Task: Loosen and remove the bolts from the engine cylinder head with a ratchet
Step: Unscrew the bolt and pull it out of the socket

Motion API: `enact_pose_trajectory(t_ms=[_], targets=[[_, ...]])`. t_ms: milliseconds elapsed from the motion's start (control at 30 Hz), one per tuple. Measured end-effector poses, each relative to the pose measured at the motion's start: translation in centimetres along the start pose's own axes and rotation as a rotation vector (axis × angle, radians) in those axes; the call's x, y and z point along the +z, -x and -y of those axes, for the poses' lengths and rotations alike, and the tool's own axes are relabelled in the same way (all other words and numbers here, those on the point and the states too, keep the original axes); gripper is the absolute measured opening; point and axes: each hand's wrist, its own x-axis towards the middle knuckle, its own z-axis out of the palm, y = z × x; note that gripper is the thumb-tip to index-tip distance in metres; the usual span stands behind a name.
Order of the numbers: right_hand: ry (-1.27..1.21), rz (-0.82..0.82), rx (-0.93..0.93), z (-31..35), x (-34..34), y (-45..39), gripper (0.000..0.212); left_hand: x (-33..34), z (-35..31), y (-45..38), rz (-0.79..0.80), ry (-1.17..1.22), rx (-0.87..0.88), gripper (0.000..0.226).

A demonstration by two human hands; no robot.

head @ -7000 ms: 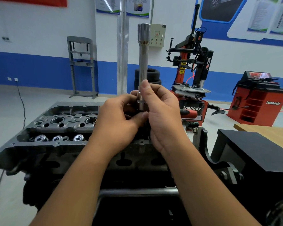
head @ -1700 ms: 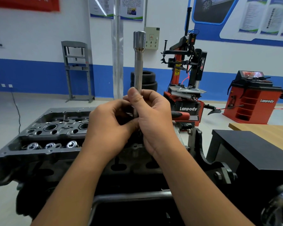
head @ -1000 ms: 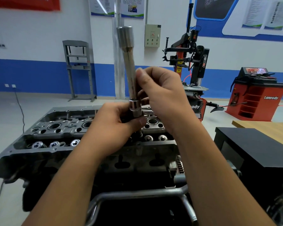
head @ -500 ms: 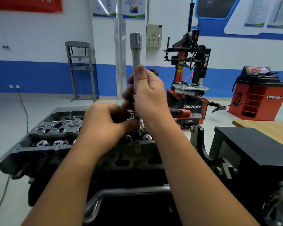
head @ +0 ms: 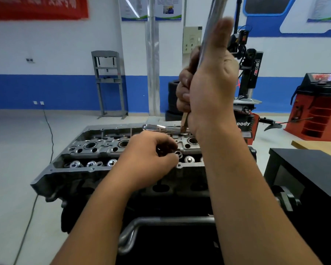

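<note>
The grey engine cylinder head [head: 96,148] sits on a stand in front of me, with valve springs showing along its near side. My right hand [head: 208,88] is raised above it and grips a long chrome extension bar [head: 212,20], blurred and tilted; a brownish tip [head: 184,123] sticks out below the fist. My left hand [head: 147,159] is low over the head with its fingers curled, pinching a small metal ring-shaped piece [head: 178,154]. A chrome ratchet [head: 157,128] lies flat on the far side of the head.
A black cabinet [head: 304,169] and a wooden table [head: 317,148] stand close on the right. The stand's metal tube [head: 161,220] runs below the head. A tyre changer [head: 250,73] and a red wheel balancer [head: 317,104] are behind. A cable [head: 48,131] crosses the floor at left.
My right hand has lifted the extension bar up and away from my left hand. My left hand has dropped onto the cylinder head with the small piece.
</note>
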Motion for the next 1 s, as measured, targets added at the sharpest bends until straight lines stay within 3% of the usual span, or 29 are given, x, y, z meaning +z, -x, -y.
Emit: enact_pose_trajectory(t_ms=[133, 233, 367, 500, 600, 767, 1000], targets=[[0.084, -0.072, 0.042, -0.4, -0.9, 0.1, 0.058, 0.5, -0.4, 0.2, -0.079, -0.055, -0.031, 0.029], [0.098, -0.113, 0.161, -1.5, -1.8, 0.3, 0.062, 0.6, -0.7, 0.0, -0.078, -0.037, -0.071, 0.013], [0.187, -0.165, 0.172, -2.1, -2.8, 0.1, 0.064, 0.8, -1.8, -0.7, -0.117, -0.088, -0.130, 0.032], [0.152, -0.200, 0.205, -1.9, -3.3, 0.1, 0.064, 1.5, -2.9, -1.2, -0.166, -0.201, -0.144, 0.026], [0.114, -0.236, 0.243, -1.7, -3.6, 0.1, 0.066, 1.8, -3.3, -1.2, -0.234, -0.177, -0.103, 0.022], [0.001, -0.295, 0.285, -1.2, -4.3, -0.2, 0.067, 0.1, -4.0, -1.1, -0.388, 0.112, 0.003, 0.019], [-0.155, -0.334, 0.362, 1.3, -5.5, 0.1, 0.067, -0.3, -5.5, -0.6, -0.413, 0.201, 0.279, 0.019]])
